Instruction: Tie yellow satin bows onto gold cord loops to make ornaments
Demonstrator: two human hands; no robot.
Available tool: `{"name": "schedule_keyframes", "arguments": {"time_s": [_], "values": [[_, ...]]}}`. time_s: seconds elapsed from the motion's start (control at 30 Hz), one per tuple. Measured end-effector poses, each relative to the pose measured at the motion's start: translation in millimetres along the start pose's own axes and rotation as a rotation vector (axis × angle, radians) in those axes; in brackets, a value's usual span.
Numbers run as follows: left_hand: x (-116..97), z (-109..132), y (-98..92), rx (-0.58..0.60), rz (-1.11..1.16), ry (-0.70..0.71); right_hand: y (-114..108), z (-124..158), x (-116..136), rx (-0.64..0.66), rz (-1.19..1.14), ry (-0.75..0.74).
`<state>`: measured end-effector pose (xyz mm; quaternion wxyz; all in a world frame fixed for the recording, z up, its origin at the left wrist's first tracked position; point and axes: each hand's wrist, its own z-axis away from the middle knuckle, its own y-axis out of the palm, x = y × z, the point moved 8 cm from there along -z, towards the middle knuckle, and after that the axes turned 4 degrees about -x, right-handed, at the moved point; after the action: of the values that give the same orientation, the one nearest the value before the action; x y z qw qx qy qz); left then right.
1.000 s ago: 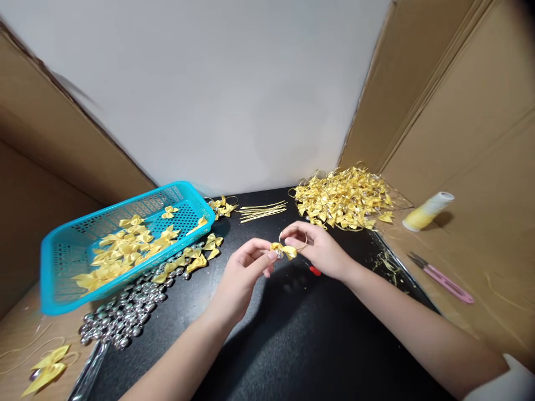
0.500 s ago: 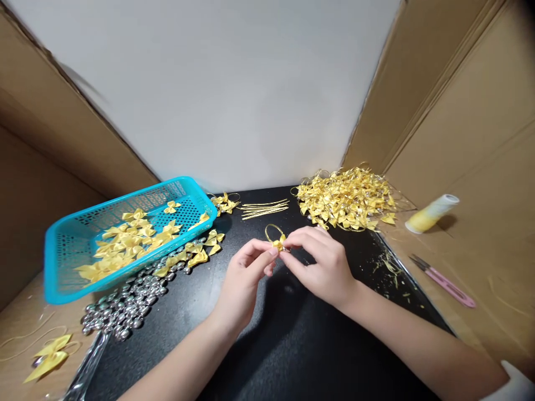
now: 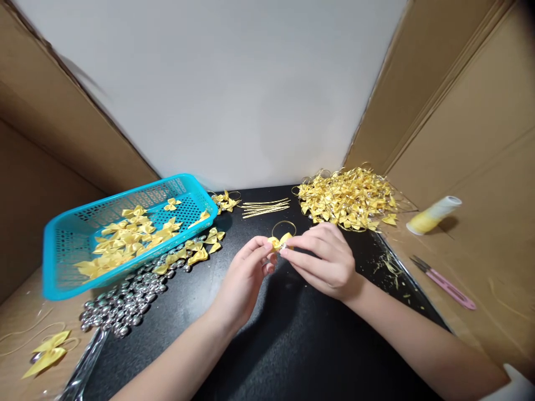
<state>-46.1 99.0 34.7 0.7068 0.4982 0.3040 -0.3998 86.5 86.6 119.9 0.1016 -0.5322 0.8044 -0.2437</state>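
Note:
Between my two hands, above the black work surface (image 3: 234,334), is a yellow ribbon bow (image 3: 274,243) with a loop of gold cord (image 3: 284,223) standing up behind it. My left hand (image 3: 248,273) pinches the bow's left side between thumb and fingers. From the right, my right hand (image 3: 324,259) pinches the other side, where a small silver bell or bead (image 3: 283,246) shows at the fingertips. Fingers partly cover the bow's middle. Beyond the hands lie several cut gold cords (image 3: 266,208).
A blue basket (image 3: 50,245) of yellow bows stands at left, with silver beads (image 3: 121,309) before it. A heap of looped bows (image 3: 346,197) is at back right. Pink-handled snips (image 3: 447,287) and a cord spool (image 3: 434,216) lie right. Cardboard walls flank the surface.
The bow has turned in my fingers, so its loops and the silver piece show more clearly. The cord loop has shifted right and now appears wider.

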Motion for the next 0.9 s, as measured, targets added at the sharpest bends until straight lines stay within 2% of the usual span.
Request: {"name": "schedule_keyframes", "arguments": {"time_s": [0.1, 0.17, 0.23, 0.37, 0.43, 0.67, 0.8, 0.9], "values": [[-4, -1, -1.9, -0.009, -0.081, 0.085, 1, 0, 0, 0.004, -0.026, 0.023], [-12, 0, -4.0, -0.039, -0.180, 0.197, 3, 0, -2, -0.017, -0.078, 0.107], [-21, 3, -5.0, -0.072, -0.291, 0.315, 6, 2, -11, -0.055, -0.148, 0.300], [-31, 9, -5.5, -0.125, -0.486, 0.462, 17, 16, -32, -0.074, -0.346, 0.810], [-34, 11, -5.7, -0.150, -0.551, 0.517, 22, 21, -34, -0.057, -0.428, 0.942], [-42, 19, -2.7, -0.206, -0.714, 0.698, 25, 24, -34, -0.017, -0.479, 1.050], [-42, 23, -2.5, -0.200, -0.719, 0.734, 32, 30, -36, -0.012, -0.589, 1.142], [-41, 23, -2.9, -0.192, -0.680, 0.708, 35, 34, -37, -0.011, -0.620, 1.171]]}}
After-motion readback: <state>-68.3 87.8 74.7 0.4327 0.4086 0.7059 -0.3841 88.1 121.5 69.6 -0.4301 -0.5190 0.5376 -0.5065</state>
